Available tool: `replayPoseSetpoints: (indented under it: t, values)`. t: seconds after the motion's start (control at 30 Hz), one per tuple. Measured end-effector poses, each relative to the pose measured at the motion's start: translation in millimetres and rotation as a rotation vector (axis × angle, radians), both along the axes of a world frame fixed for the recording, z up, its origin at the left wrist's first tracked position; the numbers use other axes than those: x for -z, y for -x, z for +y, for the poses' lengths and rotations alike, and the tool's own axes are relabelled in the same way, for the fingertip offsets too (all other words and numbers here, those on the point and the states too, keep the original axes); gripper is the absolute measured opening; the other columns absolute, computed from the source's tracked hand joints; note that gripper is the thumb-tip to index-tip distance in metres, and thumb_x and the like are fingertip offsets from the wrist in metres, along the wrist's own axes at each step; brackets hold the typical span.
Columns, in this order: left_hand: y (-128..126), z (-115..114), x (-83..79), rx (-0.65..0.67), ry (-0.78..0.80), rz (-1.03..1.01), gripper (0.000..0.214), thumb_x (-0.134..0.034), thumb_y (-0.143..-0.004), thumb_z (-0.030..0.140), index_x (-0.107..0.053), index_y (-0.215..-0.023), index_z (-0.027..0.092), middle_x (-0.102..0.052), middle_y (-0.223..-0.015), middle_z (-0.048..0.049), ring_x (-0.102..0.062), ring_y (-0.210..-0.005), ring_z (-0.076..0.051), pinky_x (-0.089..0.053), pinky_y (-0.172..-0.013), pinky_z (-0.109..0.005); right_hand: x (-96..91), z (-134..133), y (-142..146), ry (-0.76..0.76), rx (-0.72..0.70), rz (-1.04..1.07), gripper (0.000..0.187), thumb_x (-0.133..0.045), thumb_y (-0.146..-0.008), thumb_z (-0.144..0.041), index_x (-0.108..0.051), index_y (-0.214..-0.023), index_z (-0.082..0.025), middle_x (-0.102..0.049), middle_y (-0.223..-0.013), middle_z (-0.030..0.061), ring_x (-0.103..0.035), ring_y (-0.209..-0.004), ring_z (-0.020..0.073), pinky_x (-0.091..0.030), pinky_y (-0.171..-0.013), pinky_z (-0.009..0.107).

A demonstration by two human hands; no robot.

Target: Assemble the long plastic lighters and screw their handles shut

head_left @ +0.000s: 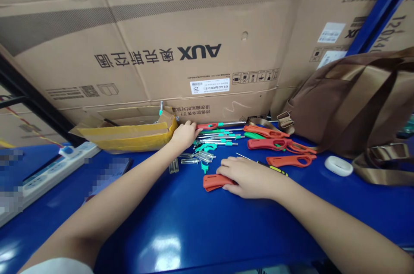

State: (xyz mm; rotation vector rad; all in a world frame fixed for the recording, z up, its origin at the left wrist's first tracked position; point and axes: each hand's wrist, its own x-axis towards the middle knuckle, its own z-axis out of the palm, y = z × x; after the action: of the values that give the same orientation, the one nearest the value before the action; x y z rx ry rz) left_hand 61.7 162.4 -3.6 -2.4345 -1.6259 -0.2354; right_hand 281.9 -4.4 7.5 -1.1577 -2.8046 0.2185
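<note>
My left hand (184, 134) reaches to the back of the blue table (181, 222) and closes its fingers on a red-handled tool (210, 126) lying by the cardboard wall. Nearer to me, my right hand (250, 177) rests palm down on an orange plastic handle piece (213, 181), fingers curled over its right end. Between the hands lies a scatter of green-tipped metal rods (216, 138) and small clear tubes (190, 161). Several orange handle pieces (274, 143) lie to the right of the rods.
A shallow yellow-taped cardboard tray (126, 136) sits at the back left. A brown bag (355, 101) with straps fills the right side, a white oval case (338, 165) in front of it. A white power strip (48, 172) lies at the left. Large cardboard boxes (181, 41) wall the back.
</note>
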Motion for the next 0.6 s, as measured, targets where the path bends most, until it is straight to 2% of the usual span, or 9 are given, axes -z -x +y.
replayPoseSetpoints:
  t: [0.3, 0.6]
  values:
    - [2.1, 9.4, 0.6, 0.079, 0.022, -0.109, 0.035, -0.062, -0.1, 0.036, -0.061, -0.128, 0.016, -0.063, -0.128, -0.011, -0.065, -0.109, -0.023, -0.058, -0.092, -0.044, -0.4, -0.2, -0.5, 0.018, -0.001, 0.021, 0.019, -0.062, -0.094, -0.031, -0.066, -0.108, -0.019, -0.066, -0.106, 0.0076, -0.063, -0.096, 0.0266, -0.047, -0.086, 0.041]
    - [1.9, 3.6, 3.8, 0.159, -0.139, -0.06, 0.03, -0.059, -0.101, 0.037, -0.064, -0.122, 0.017, -0.064, -0.127, -0.0105, -0.064, -0.112, -0.024, -0.056, -0.096, -0.046, -2.8, -0.9, 0.7, 0.036, 0.008, 0.017, 0.02, -0.062, -0.094, -0.029, -0.066, -0.11, -0.02, -0.066, -0.106, 0.0073, -0.062, -0.096, 0.0262, -0.047, -0.085, 0.039]
